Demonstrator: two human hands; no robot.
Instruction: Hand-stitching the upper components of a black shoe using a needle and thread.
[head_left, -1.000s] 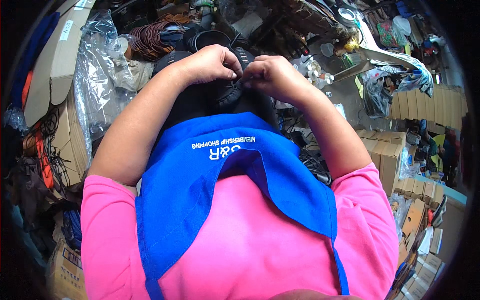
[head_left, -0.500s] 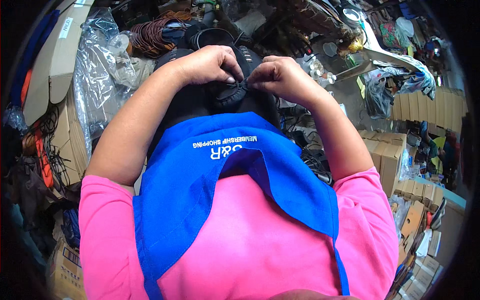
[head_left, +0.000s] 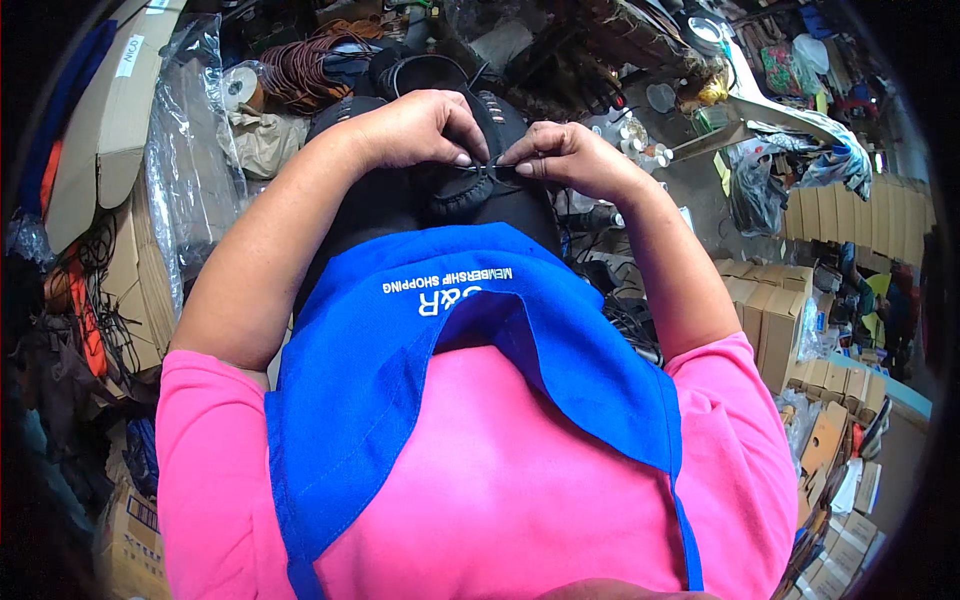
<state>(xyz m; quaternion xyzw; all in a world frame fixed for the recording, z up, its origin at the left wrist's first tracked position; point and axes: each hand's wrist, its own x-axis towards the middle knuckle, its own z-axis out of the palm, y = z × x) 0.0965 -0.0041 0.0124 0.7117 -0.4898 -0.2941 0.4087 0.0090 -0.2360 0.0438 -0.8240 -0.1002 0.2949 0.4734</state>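
Note:
In my lap lies a black leather shoe with a puckered, stitched seam around its rounded toe. My left hand pinches at the left of that seam, thumb and forefinger closed on a thin, light needle-like piece. On the right, my right hand pinches another thin, pale needle or thread end close to the same seam. The tips of both hands almost meet over the toe. Whether a thread joins the two pieces is too small to tell. A blue apron covers my front.
A coil of brown cord and a thread spool lie at the far left, by clear plastic sheeting and cardboard. Several small spools stand to the right, near a hanging plastic bag. Cardboard boxes are stacked further right.
My right hand has shifted slightly right, away from the seam, and its fingers have straightened around the thin piece. The left hand stays almost in place.

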